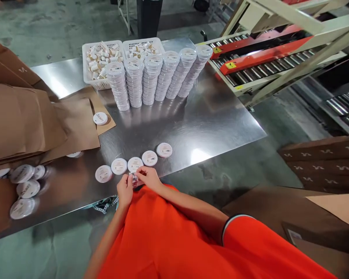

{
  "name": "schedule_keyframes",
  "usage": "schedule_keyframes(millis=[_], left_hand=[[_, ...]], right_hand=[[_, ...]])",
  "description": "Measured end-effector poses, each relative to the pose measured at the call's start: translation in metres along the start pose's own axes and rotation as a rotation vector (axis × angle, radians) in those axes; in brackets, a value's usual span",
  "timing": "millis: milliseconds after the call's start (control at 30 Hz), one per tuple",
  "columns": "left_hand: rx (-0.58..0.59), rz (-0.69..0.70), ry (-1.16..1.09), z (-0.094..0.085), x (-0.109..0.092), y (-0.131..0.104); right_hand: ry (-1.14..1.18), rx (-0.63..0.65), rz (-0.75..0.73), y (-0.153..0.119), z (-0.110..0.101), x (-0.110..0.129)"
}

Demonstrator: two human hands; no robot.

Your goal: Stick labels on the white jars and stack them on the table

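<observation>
Near the table's front edge, my left hand (125, 190) and my right hand (149, 178) pinch a small clear item with dark print (133, 178) between them. What exactly it is cannot be made out. Just beyond my fingers lies a slanting row of several round white containers, among them one at the left end (104, 174), one touching the fingertips' area (135, 164) and one at the right end (164, 150). Small labels with print show on their tops.
Tall stacks of round containers (149, 79) stand at the back of the metal table (215, 116), before two white baskets (102, 83) of small bottles. Brown cardboard (20, 120) and loose round containers (28, 188) are at left. A roller conveyor (258, 69) stands at right.
</observation>
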State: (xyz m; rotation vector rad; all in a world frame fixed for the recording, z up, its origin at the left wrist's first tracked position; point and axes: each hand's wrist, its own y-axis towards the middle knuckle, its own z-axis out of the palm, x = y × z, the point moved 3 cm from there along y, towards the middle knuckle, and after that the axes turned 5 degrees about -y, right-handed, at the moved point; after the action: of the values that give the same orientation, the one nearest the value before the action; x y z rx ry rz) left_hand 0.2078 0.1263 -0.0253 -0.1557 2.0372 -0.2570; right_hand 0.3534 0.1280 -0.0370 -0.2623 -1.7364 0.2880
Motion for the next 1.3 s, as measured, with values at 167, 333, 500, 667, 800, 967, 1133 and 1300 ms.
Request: schedule_keyframes(millis=[167,333,500,667,800,967,1133,1300], left_hand=[[0.008,0.032,-0.008,-0.006,0.007,0.002],[0.054,0.009,-0.047,-0.014,0.013,0.003],[0.166,-0.019,-0.119,-0.014,0.024,0.002],[0.239,0.019,-0.024,-0.010,0.033,0.005],[0.223,0.056,0.058,-0.008,0.036,0.019],[0.416,0.354,0.431,0.007,0.035,0.033],[0.482,0.466,0.754,0.031,0.044,0.030],[0.423,0.378,0.816,0.048,0.044,0.027]], right_hand=[[0.015,-0.032,0.025,0.002,0.008,-0.005],[0.228,-0.016,0.203,-0.001,0.027,-0.019],[0.159,-0.118,0.160,-0.005,0.036,-0.023],[-0.025,-0.231,0.109,-0.003,0.023,-0.027],[-0.219,-0.463,0.152,0.015,-0.004,-0.038],[-0.303,-0.438,0.150,0.042,-0.010,-0.051],[-0.413,-0.394,0.053,0.049,-0.010,-0.051],[-0.529,-0.366,0.162,0.054,-0.016,-0.050]])
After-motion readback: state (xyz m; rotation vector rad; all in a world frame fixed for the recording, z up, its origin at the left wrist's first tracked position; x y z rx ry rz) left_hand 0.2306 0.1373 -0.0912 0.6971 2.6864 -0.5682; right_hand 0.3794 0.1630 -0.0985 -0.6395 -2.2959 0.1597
